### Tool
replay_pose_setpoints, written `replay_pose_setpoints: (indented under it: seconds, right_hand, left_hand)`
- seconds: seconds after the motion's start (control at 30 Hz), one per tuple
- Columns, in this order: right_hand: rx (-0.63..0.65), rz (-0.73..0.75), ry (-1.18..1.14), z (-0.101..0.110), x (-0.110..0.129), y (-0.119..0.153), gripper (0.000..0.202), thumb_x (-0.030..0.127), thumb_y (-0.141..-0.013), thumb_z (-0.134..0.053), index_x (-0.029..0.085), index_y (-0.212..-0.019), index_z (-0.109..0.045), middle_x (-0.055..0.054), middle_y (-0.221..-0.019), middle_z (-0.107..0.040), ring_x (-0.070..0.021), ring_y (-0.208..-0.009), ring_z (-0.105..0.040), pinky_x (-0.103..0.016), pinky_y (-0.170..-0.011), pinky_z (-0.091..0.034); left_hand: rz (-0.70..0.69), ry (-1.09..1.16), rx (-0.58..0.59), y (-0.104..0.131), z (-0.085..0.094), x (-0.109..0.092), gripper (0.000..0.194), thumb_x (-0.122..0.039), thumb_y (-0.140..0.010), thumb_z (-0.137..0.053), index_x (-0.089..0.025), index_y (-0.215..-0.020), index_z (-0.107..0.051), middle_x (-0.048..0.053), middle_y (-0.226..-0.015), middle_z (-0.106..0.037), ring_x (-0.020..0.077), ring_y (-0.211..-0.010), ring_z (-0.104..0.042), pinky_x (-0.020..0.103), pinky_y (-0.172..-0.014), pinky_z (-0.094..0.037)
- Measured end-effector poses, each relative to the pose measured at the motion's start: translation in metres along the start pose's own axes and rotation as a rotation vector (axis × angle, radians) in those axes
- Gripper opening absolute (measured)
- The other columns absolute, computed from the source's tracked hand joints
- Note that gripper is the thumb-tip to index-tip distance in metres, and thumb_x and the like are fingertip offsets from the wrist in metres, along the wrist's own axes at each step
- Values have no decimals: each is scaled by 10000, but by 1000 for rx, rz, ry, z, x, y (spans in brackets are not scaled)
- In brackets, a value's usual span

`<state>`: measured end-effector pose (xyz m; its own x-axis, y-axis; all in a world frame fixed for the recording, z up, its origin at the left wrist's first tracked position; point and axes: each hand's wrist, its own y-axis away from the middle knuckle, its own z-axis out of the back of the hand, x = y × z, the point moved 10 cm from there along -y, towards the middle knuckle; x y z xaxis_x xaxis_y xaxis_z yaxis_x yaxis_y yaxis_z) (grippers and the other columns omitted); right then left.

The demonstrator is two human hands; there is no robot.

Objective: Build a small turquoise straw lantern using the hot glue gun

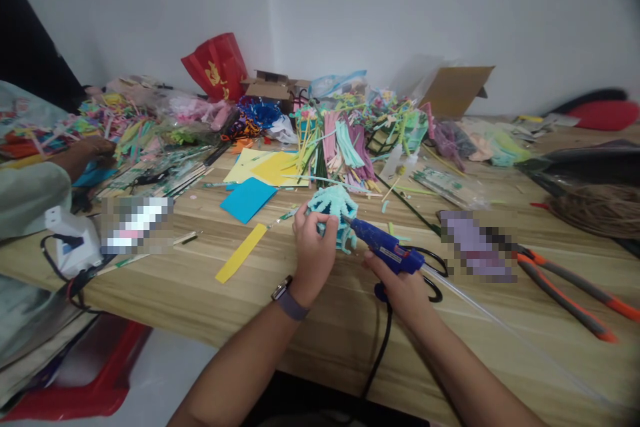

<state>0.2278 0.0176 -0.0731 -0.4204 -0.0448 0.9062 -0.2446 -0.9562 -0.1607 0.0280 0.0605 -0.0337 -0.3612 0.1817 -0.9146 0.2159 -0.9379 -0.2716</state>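
Observation:
A mint-green craft piece of fuzzy pipe-cleaner strips, with blue showing between them, is gripped in my left hand, thumb and fingers closed on its near side. My right hand is wrapped round the handle of a blue hot glue gun. The gun's nozzle points left and reaches the craft piece's right side; whether it touches is hard to tell. A long clear glue stick runs out of the gun's back. Black scissors lie partly hidden behind the gun and my right hand.
Yellow paper, blue paper and a yellow strip lie left of my hands. Orange-grey pliers rest at right. Piled pipe cleaners fill the back. Another person's hand is at left, near a white power socket.

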Motion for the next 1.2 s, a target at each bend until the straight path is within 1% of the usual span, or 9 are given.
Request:
replay_pose_setpoints:
  seconds: [0.17, 0.33, 0.53, 0.67, 0.77, 0.93, 1.07, 1.2]
  right_hand:
    - [1, 0, -6, 0, 3, 1, 342, 538, -706, -652, 210, -733, -747, -61, -749, -741, -259, -783, -679, -369, -752, -540]
    - [34, -21, -30, -3, 3, 1, 338, 535, -707, -647, 210, -715, -744, -54, -707, -730, -244, -718, -671, -348, -688, -542]
    - [11, -61, -32, -2, -5, 1, 371, 562, -682, -664, 203, -732, -744, -71, -737, -734, -268, -784, -672, -382, -765, -530]
    - [32, -14, -38, -4, 2, 1, 361, 544, -707, -649, 202, -771, -746, -66, -745, -733, -262, -791, -671, -381, -789, -523]
    - [38, -9, -17, -4, 4, 2, 357, 540, -722, -635, 202, -770, -741, -62, -736, -728, -261, -781, -669, -378, -777, -522]
    - [29, -5, -12, -4, 5, 2, 353, 549, -720, -626, 208, -719, -717, -58, -706, -714, -255, -748, -659, -374, -757, -520]
    - [38, -30, 10, -6, 4, 3, 369, 567, -713, -610, 210, -656, -684, -55, -668, -695, -249, -702, -646, -376, -729, -516]
    - [14, -23, 45, -5, 9, 4, 380, 582, -701, -584, 221, -611, -657, -54, -631, -668, -264, -721, -645, -402, -765, -502]
  left_hand:
    - [34, 46, -3, 1, 0, 2, 112, -220, -841, -517, -199, -756, -587, 119, -1337, -478, 235, -1383, -340, 394, -1045, -383]
    - [56, 62, -5, 1, 1, 3, 105, -204, -830, -519, -198, -743, -577, 121, -1337, -479, 233, -1379, -346, 398, -1056, -367]
    - [41, 67, -6, 0, 1, 0, 113, -182, -825, -517, -197, -721, -560, 115, -1264, -529, 226, -1376, -350, 396, -1067, -351]
    - [36, 60, -8, 1, 2, 0, 116, -188, -828, -519, -195, -720, -561, 113, -1274, -522, 229, -1374, -353, 389, -1062, -359]
    - [26, 55, -7, 1, 2, -1, 112, -191, -828, -519, -195, -727, -567, 116, -1270, -525, 234, -1364, -367, 398, -1052, -370]
    - [26, 49, -7, 1, 1, 0, 117, -194, -832, -516, -199, -722, -555, 115, -1262, -531, 235, -1368, -359, 405, -1044, -378]
    - [25, 41, -9, 1, 1, 1, 119, -195, -834, -516, -196, -722, -554, 117, -1276, -527, 239, -1365, -363, 406, -1052, -370]
    - [35, 38, -7, 1, 1, 1, 122, -203, -837, -515, -192, -722, -555, 124, -1310, -509, 244, -1372, -354, 414, -1058, -362]
